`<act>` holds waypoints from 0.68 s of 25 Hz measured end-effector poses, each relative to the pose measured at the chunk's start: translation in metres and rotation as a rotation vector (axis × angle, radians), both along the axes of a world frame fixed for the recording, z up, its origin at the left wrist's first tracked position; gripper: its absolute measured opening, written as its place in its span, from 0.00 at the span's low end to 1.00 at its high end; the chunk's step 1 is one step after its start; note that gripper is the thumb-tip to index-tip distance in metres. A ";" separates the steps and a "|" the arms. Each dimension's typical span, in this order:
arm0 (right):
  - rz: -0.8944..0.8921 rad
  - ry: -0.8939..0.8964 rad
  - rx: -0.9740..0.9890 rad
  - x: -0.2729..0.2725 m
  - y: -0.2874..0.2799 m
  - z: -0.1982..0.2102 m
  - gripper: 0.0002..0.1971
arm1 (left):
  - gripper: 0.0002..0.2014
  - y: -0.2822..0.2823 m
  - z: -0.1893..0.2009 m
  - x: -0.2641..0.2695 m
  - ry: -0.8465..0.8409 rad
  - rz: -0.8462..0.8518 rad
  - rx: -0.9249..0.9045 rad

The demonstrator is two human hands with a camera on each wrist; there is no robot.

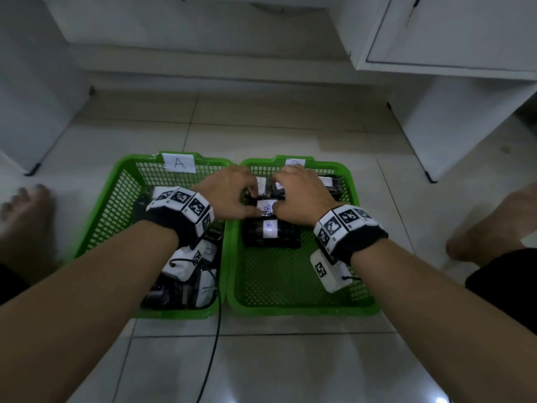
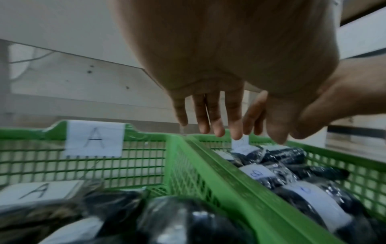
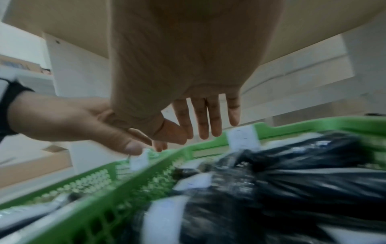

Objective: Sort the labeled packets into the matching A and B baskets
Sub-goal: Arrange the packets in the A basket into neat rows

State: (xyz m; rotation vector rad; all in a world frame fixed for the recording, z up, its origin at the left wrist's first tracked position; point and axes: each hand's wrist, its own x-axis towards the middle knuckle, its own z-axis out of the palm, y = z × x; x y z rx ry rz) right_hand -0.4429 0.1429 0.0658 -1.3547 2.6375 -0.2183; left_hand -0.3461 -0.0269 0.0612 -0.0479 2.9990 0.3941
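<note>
Two green baskets stand side by side on the floor: basket A (image 1: 96,225) on the left with its paper label A (image 1: 179,163), and basket B (image 1: 302,308) on the right. Dark packets with A labels (image 1: 203,289) lie in basket A. Several dark packets with B labels (image 1: 271,232) lie in basket B. Both hands hover close together over the far left of basket B, above a B packet (image 1: 267,205). My left hand (image 2: 236,130) has straight fingers hanging down and holds nothing. My right hand (image 3: 192,132) is the same, fingers straight and empty.
A bare foot (image 1: 26,210) rests on the tiles left of basket A and another foot (image 1: 494,225) right of basket B. White cabinets (image 1: 447,33) stand behind and to the right. A black cable (image 1: 215,344) runs from my left wrist toward me.
</note>
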 end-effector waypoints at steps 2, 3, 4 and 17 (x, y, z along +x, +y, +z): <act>0.003 -0.048 -0.063 0.013 -0.019 0.004 0.17 | 0.13 -0.024 0.008 0.019 0.115 0.131 0.066; 0.012 -0.074 -0.088 0.022 -0.030 0.004 0.13 | 0.11 -0.038 0.010 0.032 0.157 0.208 0.060; 0.032 -0.086 -0.101 0.031 -0.042 0.003 0.12 | 0.09 -0.053 0.009 0.045 0.182 0.286 0.031; 0.077 -0.201 0.095 0.054 -0.162 -0.012 0.15 | 0.13 -0.143 -0.034 0.075 -0.065 0.484 -0.011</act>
